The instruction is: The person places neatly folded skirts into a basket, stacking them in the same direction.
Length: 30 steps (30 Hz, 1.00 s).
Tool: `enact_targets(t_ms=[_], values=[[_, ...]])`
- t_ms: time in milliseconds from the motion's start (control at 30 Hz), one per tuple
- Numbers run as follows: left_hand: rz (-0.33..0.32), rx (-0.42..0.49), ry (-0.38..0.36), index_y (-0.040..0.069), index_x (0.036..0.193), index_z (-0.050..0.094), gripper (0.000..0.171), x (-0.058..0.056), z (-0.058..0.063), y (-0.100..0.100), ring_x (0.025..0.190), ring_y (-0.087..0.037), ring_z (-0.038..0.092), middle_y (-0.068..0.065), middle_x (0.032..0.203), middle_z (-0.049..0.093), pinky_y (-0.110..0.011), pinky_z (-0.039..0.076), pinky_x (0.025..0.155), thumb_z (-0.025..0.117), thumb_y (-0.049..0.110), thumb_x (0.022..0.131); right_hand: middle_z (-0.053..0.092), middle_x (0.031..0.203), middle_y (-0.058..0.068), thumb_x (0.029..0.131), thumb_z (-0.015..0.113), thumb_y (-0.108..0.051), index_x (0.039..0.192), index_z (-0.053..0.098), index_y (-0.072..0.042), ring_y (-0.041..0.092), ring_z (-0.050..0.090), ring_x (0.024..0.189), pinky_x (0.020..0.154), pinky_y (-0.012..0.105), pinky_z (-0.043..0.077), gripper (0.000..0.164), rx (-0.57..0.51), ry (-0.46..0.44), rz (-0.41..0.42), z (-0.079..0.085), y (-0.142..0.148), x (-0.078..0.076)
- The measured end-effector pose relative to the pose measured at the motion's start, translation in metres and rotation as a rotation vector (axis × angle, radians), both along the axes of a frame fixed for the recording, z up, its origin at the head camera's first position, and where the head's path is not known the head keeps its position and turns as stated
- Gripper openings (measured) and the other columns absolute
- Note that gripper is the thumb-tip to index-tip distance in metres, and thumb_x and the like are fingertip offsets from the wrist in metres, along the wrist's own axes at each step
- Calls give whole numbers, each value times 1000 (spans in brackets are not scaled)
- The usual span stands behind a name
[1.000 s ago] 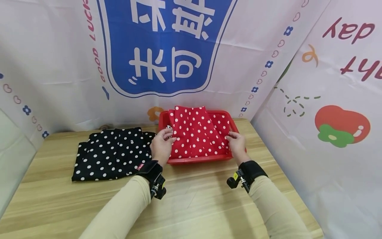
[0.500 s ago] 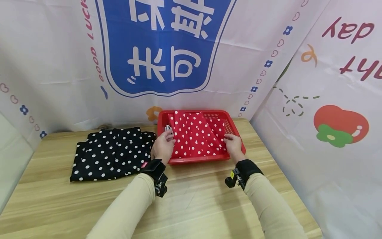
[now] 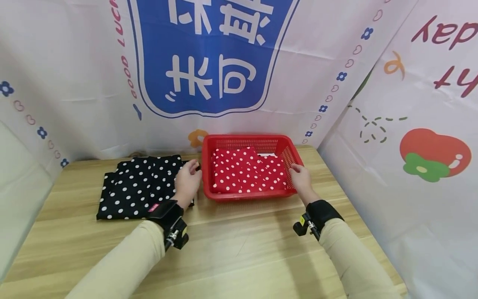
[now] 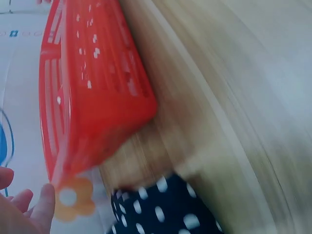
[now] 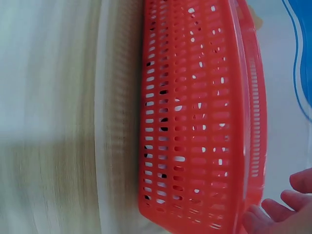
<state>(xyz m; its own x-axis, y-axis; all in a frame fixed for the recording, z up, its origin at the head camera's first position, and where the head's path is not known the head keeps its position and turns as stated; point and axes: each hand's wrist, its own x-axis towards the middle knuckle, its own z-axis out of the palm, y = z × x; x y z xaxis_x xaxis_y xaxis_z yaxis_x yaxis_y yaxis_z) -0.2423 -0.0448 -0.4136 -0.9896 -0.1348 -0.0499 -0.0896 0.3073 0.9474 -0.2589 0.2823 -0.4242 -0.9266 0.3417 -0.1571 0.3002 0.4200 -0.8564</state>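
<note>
A red cloth with white dots (image 3: 244, 172) lies folded inside the red plastic basket (image 3: 248, 197). My left hand (image 3: 188, 181) is beside the basket's left end, over the right part of a folded black cloth with white dots (image 3: 136, 187). Nothing is in its loosely bent fingers, and the left wrist view shows its fingertips near the basket's corner. At the opposite end, my right hand (image 3: 302, 181) has its fingertips right at the rim. In the right wrist view its relaxed fingers (image 5: 279, 210) hold nothing.
Wooden table (image 3: 231, 253) stretches in front of the basket. A printed white sheet (image 3: 93, 83) hangs close behind it, and another covers the right side. Something white (image 3: 267, 154) shows in the basket behind the red cloth.
Both hands have let go of the red cloth, which now lies lower in the basket. The left hand has moved left over the black cloth; the right has shifted outward to the rim.
</note>
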Motion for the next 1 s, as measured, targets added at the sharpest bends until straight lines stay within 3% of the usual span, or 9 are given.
enact_targets(t_ms=[233,433,600,800,1000], values=[[19,0,-37,-7,146,34,49,29,4,-44,138,-33,36,-23,147,41,-41,31,112,45,5,100,47,142,19,102,50,-13,143,45,0,31,46,126,103,44,43,44,92,40,108,13,-13,18],[17,-122,-92,-4,148,31,52,58,-8,-75,142,-33,27,-21,152,34,-46,23,115,44,12,101,48,141,19,99,54,-10,139,50,1,33,41,133,105,46,40,42,115,168,264,14,-37,44],[-38,-159,-136,-2,151,25,55,79,-16,-94,144,-35,19,-22,155,27,-50,19,115,43,18,103,52,137,22,97,57,-7,132,55,6,35,43,133,108,49,36,38,171,260,394,8,-53,65],[-89,-210,-156,-2,152,23,57,92,-20,-104,144,-40,16,-24,156,22,-54,18,115,44,20,103,53,135,24,95,60,-7,130,57,6,38,44,130,105,52,38,37,188,316,455,5,-61,78],[-106,-243,-120,-8,148,28,54,101,-25,-111,142,-42,18,-29,153,24,-54,18,115,46,15,103,55,133,23,96,60,-8,128,59,5,38,47,128,103,52,40,34,210,329,485,4,-61,89]])
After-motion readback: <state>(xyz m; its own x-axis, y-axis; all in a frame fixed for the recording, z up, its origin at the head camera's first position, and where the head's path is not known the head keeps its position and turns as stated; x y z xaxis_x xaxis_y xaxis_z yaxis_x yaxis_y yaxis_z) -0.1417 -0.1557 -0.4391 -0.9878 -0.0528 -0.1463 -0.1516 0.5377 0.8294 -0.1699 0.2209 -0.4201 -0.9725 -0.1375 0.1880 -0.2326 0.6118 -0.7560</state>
